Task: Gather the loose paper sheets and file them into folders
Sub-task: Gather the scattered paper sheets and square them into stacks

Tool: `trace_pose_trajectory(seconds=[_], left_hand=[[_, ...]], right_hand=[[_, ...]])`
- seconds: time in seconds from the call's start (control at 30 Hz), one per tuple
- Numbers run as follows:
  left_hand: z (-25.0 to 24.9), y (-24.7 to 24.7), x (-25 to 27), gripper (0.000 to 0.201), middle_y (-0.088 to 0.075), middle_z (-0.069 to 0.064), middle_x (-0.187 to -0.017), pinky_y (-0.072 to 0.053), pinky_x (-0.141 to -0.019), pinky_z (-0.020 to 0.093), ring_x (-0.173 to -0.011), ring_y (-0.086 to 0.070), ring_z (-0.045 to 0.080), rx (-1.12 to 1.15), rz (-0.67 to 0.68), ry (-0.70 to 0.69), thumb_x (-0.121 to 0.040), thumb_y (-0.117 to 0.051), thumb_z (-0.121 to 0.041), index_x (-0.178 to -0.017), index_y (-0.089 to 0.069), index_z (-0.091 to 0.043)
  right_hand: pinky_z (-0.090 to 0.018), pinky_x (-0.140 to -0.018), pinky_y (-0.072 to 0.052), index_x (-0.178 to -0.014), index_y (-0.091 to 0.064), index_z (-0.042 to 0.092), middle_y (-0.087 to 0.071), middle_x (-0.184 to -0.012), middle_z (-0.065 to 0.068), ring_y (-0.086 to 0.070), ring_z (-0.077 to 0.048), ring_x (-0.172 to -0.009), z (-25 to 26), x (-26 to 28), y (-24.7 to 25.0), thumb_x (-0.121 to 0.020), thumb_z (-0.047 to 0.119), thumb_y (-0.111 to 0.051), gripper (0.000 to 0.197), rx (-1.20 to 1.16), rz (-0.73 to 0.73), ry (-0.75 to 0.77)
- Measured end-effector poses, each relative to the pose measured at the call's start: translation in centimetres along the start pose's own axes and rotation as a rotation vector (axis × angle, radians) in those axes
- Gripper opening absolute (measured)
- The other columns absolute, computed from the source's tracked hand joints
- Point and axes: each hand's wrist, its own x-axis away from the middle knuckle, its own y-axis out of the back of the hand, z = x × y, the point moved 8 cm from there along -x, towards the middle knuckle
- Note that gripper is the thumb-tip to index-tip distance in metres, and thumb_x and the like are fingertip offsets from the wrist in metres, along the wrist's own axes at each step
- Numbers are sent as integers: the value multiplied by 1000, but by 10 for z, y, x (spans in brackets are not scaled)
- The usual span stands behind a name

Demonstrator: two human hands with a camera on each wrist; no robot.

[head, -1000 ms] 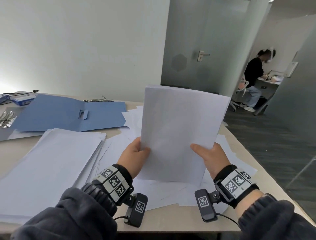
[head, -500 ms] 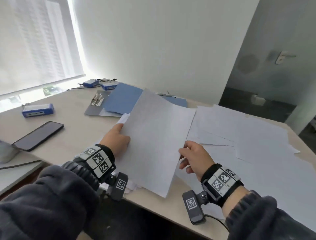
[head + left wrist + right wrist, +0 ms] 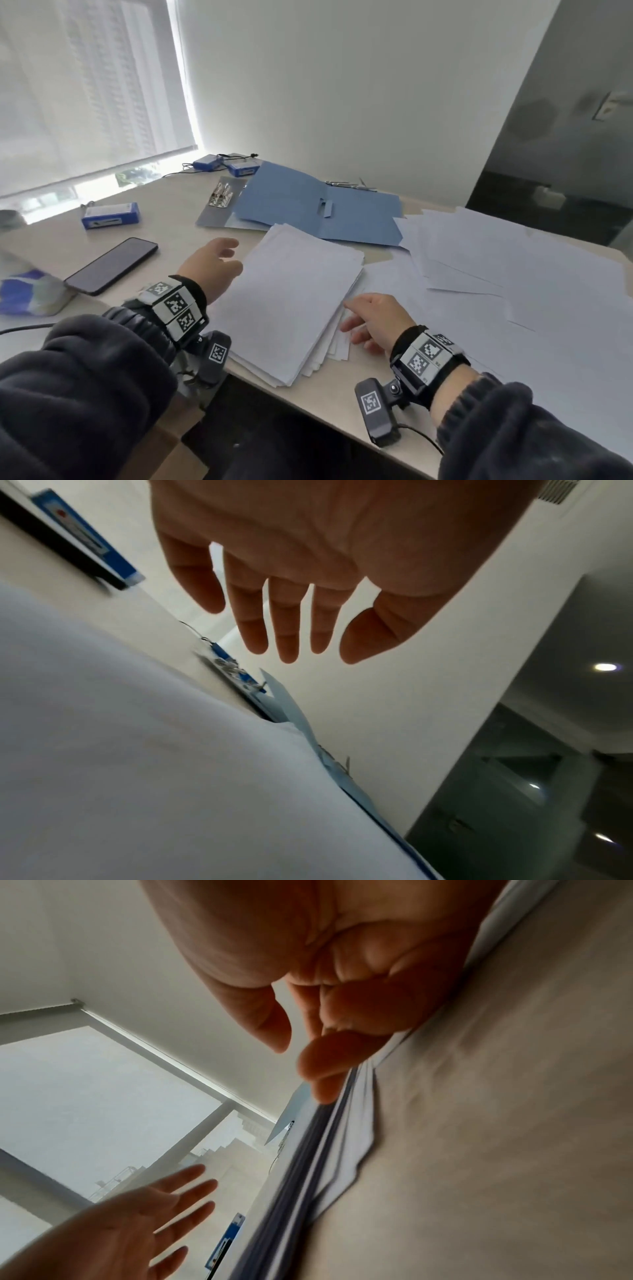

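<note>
A thick, slightly fanned stack of white paper sheets (image 3: 291, 308) lies at the near edge of the beige desk (image 3: 164, 212). Beyond it rests an open blue cardboard folder (image 3: 308, 205); loose white sheets (image 3: 496, 267) spread to the right, a black phone (image 3: 111, 265) to the left. The left hand (image 3: 212, 263) hovers with fingers spread by the stack's left edge; the right hand (image 3: 373, 322) touches its right edge with loosely bent fingers.

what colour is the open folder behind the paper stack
Blue folder, clearest in the head view.
</note>
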Motion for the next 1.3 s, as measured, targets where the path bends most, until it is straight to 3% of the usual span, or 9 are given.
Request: trace_pose_trajectory(seconds=[0.13, 0.23, 0.33, 0.47, 0.67, 0.83, 1.03, 1.17, 1.3], left_hand=[[-51, -48, 28, 38, -67, -6, -113, -44, -73, 25, -101, -63, 13, 160, 160, -138, -90, -60, -7, -122, -58, -27], [-86, -102, 50, 33, -69, -10, -109, -48, -76, 28, -100, -64, 8, 268, 324, -171, -91, -60, -13, -121, -60, -27], [-109, -161, 68, 39, -70, -7, -110, -55, -84, 37, -104, -65, 14, 376, 465, -140, -79, -65, -24, -118, -62, -27], [-126, -229, 82, 48, -69, -1, -114, -56, -85, 38, -108, -66, 18, 519, 603, -33, -69, -62, -26, -116, -64, -24], [-159, -311, 84, 22, -69, 10, -119, -55, -80, 39, -109, -67, 26, 700, 698, 109, -93, -61, -11, -114, -64, -16], [-181, -352, 82, 25, -72, 10, -114, -56, -80, 38, -105, -70, 26, 798, 758, 124, -94, -57, -10, -118, -63, -15], [-167, -369, 54, 24, -75, 9, -103, -54, -81, 38, -100, -72, 25, 951, 688, 237, -90, -56, -5, -111, -65, -11], [-160, -369, 43, 18, -75, 8, -93, -55, -76, 38, -93, -72, 25, 924, 649, 233, -89, -55, -3, -101, -67, -10], [-160, -369, 42, 15, -72, 9, -82, -53, -68, 35, -80, -70, 23, 904, 655, 203, -91, -53, -1, -96, -67, -7]], right_hand=[[-26, -51, -44, -101, -69, 18, -76, -80, -4, -60, -16, -58, 1, 15, 31, -96, 32, -56, 20, 13, -65, 57], [-27, -53, -43, -98, -70, 18, -76, -80, -4, -60, -15, -58, -1, 29, 60, -96, 31, -57, 19, 19, -118, 86], [-28, -55, -44, -95, -71, 16, -76, -81, -3, -61, -15, -60, -8, 44, 99, -96, 28, -56, 19, 56, -194, 98], [-30, -60, -47, -94, -71, 19, -76, -81, 1, -63, -13, -61, -26, 68, 166, -96, 28, -56, 18, 97, -341, 100], [-29, -65, -46, -90, -72, 22, -75, -80, 4, -65, -13, -66, -57, 88, 257, -96, 26, -58, 16, 123, -574, 65], [-31, -80, -53, -89, -72, 26, -75, -83, 10, -69, -12, -82, -69, 72, 304, -93, 27, -59, 14, 221, -677, 30], [-34, -92, -52, -101, -68, 28, -68, -105, 11, -63, -14, -98, -58, 28, 328, -94, 34, -54, 17, 645, -613, -101], [-36, -99, -47, -133, -55, 25, -53, -136, 0, -56, -22, -118, -52, -22, 324, -96, 49, -49, 44, 1062, -433, -244], [-42, -102, -46, -146, -39, 27, -47, -143, -7, -52, -31, -126, -57, -56, 319, -86, 72, -46, 75, 1144, -375, -365]])
